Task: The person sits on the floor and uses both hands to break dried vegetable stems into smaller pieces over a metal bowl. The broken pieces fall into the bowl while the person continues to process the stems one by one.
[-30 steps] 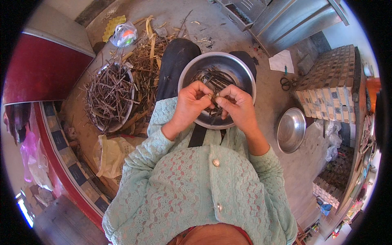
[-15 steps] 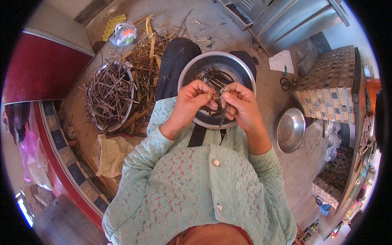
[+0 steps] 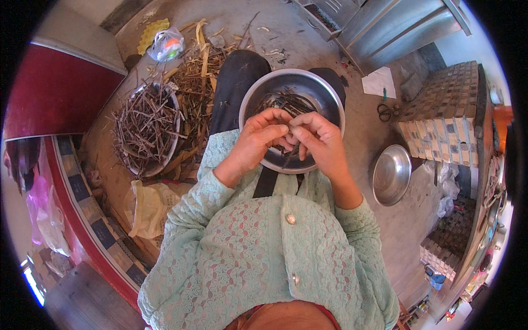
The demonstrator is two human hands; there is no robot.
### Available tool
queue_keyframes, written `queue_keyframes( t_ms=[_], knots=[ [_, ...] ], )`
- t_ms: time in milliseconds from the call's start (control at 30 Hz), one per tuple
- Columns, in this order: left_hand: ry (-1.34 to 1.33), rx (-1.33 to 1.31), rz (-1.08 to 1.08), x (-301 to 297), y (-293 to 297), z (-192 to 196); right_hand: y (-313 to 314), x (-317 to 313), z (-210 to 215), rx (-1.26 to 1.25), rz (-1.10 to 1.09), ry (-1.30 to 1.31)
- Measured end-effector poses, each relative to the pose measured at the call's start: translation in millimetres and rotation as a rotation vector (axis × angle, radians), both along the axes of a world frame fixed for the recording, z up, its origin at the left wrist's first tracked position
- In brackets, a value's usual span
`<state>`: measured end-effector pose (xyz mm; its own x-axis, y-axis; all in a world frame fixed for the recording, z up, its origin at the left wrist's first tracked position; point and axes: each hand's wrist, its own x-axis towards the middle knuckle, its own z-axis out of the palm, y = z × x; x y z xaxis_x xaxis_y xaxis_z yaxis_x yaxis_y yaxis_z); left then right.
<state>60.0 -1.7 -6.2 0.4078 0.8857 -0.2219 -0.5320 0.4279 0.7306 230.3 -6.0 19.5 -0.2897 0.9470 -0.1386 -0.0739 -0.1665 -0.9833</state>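
Note:
A grey metal bowl (image 3: 322, 88) rests on my lap, with thin, dark dried strips (image 3: 295, 101) heaped inside. Over its near half, my left hand (image 3: 258, 137) and my right hand (image 3: 323, 142) meet, fingertips pinched together. Between them is a slender dark dried strip (image 3: 287, 158), pod-like or stem-like, its lower end pointing down toward me. The fingers cover its upper part, so its exact kind cannot be made out. Both hands are closed at the thumb and forefinger.
On the floor to my left stands a basin (image 3: 177, 113) piled with brown dry stalks (image 3: 144, 126), beside loose husks (image 3: 206, 71). A yellowish sack (image 3: 148, 209) lies nearer. To the right are a shiny metal basin (image 3: 391, 176), scissors (image 3: 384, 113) and a tiled brick block (image 3: 440, 118).
My right hand has shifted slightly left, and the fingertips of both hands have come closer together. The dark strip now hangs nearer the left hand. The surroundings look the same.

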Motion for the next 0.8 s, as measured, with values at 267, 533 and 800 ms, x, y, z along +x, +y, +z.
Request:
queue_keyframes(
  t_ms=[267, 533, 800],
  knots=[
    [0.020, -0.035, -0.105, 0, -2, -2, 1, 8, -2, 0.030, -0.147, 0.101],
    [0.175, 0.035, -0.146, 5, -8, 1, -2, 0, 3, 0.128, -0.221, 0.051],
    [0.211, 0.136, -0.014, 5, -10, -1, -5, 5, -10, 0.081, -0.132, 0.092]
  ],
)
